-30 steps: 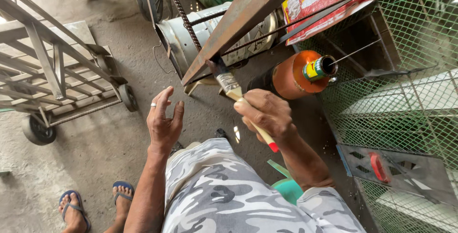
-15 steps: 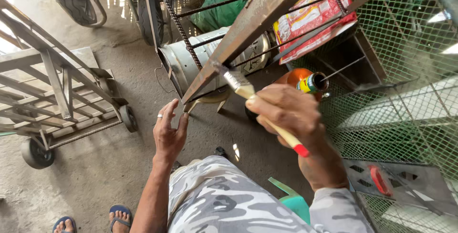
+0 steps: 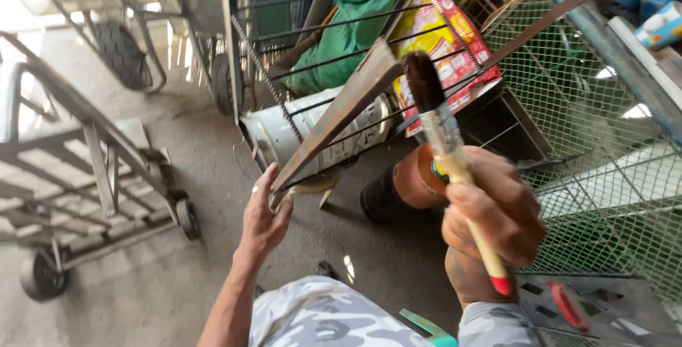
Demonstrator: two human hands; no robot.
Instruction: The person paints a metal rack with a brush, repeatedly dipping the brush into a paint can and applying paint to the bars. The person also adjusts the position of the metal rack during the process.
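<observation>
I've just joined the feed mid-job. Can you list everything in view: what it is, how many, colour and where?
paintbrush: 1, dark bristles, pale handle with red tip, held upright centre right
angle iron bar: 1, rusty brown, slanting from upper centre down to the left hand
metal drum: 1, grey, lying on the floor behind the bar
paint can: 1, orange-brown, on its side behind the brush hand
printed bag: 1, red and yellow, upper centre
green cloth: 1, top centre
wire mesh panel: 1, green, right
hand trolley: 1, grey, left
camouflage trousers: grey-white, bottom centre
left hand: gripping the bar's lower end, ring on a finger
right hand: closed round the brush handle
</observation>
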